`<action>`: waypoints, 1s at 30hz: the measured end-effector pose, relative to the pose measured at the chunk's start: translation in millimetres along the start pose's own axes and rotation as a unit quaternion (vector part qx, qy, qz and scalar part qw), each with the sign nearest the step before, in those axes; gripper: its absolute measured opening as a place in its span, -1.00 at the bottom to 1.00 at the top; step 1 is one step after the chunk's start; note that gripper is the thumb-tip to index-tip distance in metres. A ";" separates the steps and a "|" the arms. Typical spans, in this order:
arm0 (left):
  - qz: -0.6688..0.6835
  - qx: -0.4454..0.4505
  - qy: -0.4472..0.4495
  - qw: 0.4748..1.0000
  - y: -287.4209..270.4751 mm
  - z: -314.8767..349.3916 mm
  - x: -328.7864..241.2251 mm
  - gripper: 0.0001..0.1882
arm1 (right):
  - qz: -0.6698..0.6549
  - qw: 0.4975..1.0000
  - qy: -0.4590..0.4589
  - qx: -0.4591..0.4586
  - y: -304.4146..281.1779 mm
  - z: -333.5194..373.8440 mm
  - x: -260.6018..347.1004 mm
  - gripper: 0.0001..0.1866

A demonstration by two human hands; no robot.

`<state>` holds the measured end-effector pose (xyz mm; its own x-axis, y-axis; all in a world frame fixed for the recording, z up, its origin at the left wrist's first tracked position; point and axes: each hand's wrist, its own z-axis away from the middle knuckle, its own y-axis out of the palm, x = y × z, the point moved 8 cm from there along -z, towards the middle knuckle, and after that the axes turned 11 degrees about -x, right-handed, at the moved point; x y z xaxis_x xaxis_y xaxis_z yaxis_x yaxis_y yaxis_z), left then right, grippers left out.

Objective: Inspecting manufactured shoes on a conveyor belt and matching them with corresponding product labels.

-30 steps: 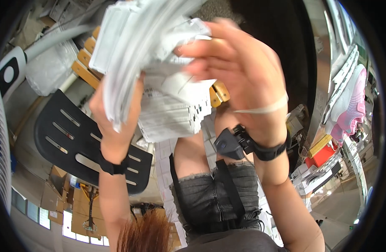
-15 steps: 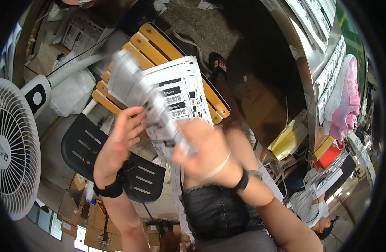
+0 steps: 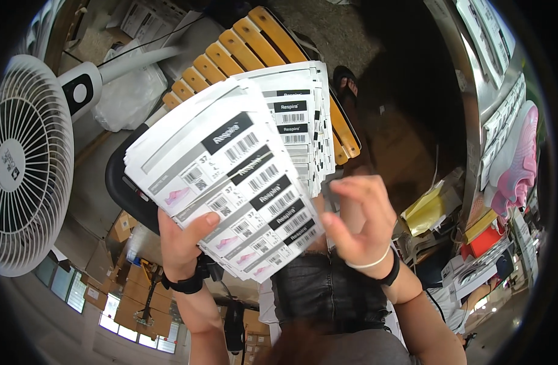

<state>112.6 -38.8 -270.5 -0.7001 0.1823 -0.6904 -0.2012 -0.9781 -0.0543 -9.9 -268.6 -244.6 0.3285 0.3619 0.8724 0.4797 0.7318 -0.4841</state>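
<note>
paper sheets (image 3: pixel 227 176) are fanning out in one bundle above the person's lap, five dark bars showing; full count not readable. left hand (image 3: pixel 180 240) is closing firmly on the bundle's lower left edge, one thumb pressing on top. right hand (image 3: pixel 364 222) is hanging half open, fingers loosely curled, seemingly empty, by the right edge; contact: cannot tell. one more stack (image 3: pixel 291 125) is lying behind, over one slatted wooden bench (image 3: pixel 238 50). one fan (image 3: pixel 30 164) is standing far left.
</note>
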 end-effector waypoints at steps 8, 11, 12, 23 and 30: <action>-0.252 -0.023 0.032 0.967 76.6 30.9 -8.9 -0.58 | -0.365 0.825 0.258 0.347 73.9 43.1 -8.7 0.09; -0.295 0.140 0.041 0.944 95.9 -3.0 44.7 -0.67 | -0.250 0.874 0.305 0.286 96.5 23.7 -83.2 0.00; -0.304 0.125 0.039 0.943 77.9 -4.6 62.0 -0.67 | -0.138 0.892 0.306 0.301 99.6 10.1 -81.1 -0.13; -0.340 -0.180 0.142 0.912 15.2 -32.3 85.1 -0.72 | 0.200 0.956 -0.193 0.090 105.5 -95.9 -68.4 -0.70; 0.390 0.080 -0.203 0.895 12.2 -39.7 107.8 -0.28 | 0.175 0.908 -0.378 0.052 90.8 -28.7 -7.8 -0.76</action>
<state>61.9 -35.0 -374.3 -0.8549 -0.4960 -0.1520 0.3847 -0.8028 0.4556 54.5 -221.5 -297.3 -0.2257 0.8465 0.4821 0.3618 0.5324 -0.7653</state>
